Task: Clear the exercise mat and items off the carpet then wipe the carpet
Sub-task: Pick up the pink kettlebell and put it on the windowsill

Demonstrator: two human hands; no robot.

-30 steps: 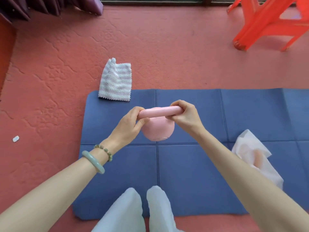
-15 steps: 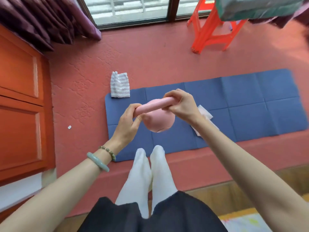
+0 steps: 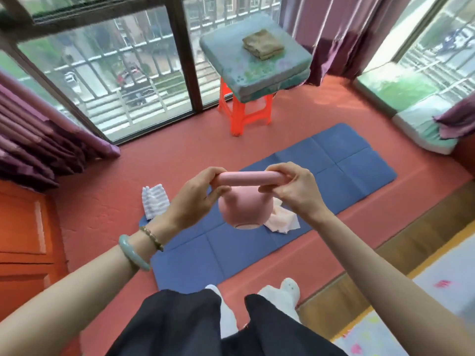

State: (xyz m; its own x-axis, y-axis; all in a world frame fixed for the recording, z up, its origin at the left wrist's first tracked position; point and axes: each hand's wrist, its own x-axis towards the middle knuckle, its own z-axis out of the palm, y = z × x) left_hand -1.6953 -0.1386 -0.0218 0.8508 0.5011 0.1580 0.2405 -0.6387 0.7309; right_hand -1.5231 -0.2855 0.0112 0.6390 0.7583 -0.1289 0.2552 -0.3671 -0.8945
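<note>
Mat [image 3: 334, 160]: far-right panels bare, open from above.
Over its middle: kettlebell [image 3: 244, 209], gripped by left hand [image 3: 195, 199] and right hand [image 3: 295, 191], blocks the way down.
On the mat beneath it: crumpled pale cloth [image 3: 281, 223].
At the mat's left end: striped cloth [image 3: 154, 201], touching the corner.
Beyond the mat: stool [image 3: 244, 116], with bare carpet [image 3: 180, 155] between.
Left of the mat: cabinet [image 3: 23, 240], with a carpet strip between.

Floor check: red carpet [image 3: 180, 160] in the window bay, with items resting on it.
Blue exercise mat [image 3: 347, 160] laid flat mid-carpet; striped cloth [image 3: 155, 201] touching its left corner; pale crumpled cloth [image 3: 281, 222] on the mat; orange stool [image 3: 244, 116] standing beyond the mat by the window; pale cushion [image 3: 421, 127] at the right edge.
</note>
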